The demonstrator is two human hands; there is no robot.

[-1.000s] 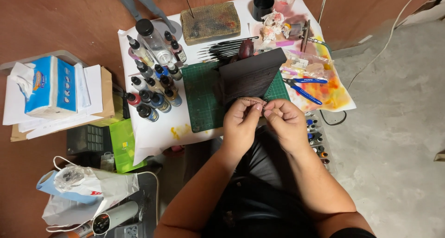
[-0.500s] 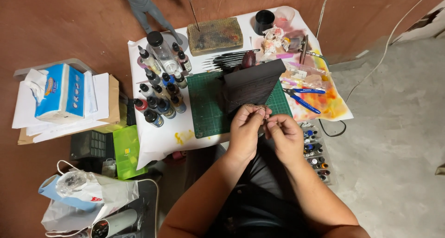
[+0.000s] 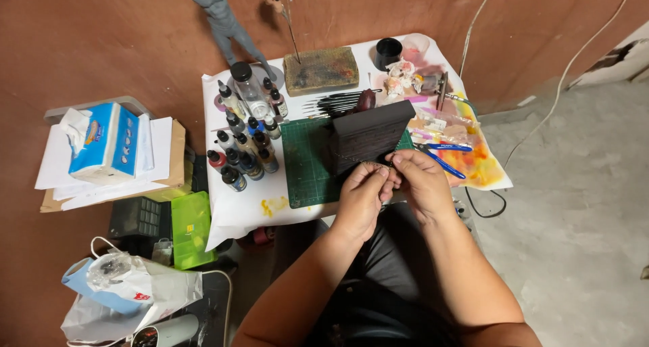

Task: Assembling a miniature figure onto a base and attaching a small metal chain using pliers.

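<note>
While both hands are meeting at the table's near edge, the left hand (image 3: 360, 197) and the right hand (image 3: 420, 181) are pinching something too small to identify between pressed fingertips. The dark ridged block (image 3: 368, 136) is standing at twelve o'clock from them, on the green cutting mat (image 3: 305, 163). Paint bottles (image 3: 243, 159) are crowding at ten o'clock, blue pliers (image 3: 443, 151) lying at two o'clock.

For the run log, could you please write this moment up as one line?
left hand: pinching small item, fingertips meeting right hand | item: too small to identify | below: green cutting mat | ahead: dark ridged block | left: paint bottles
</note>
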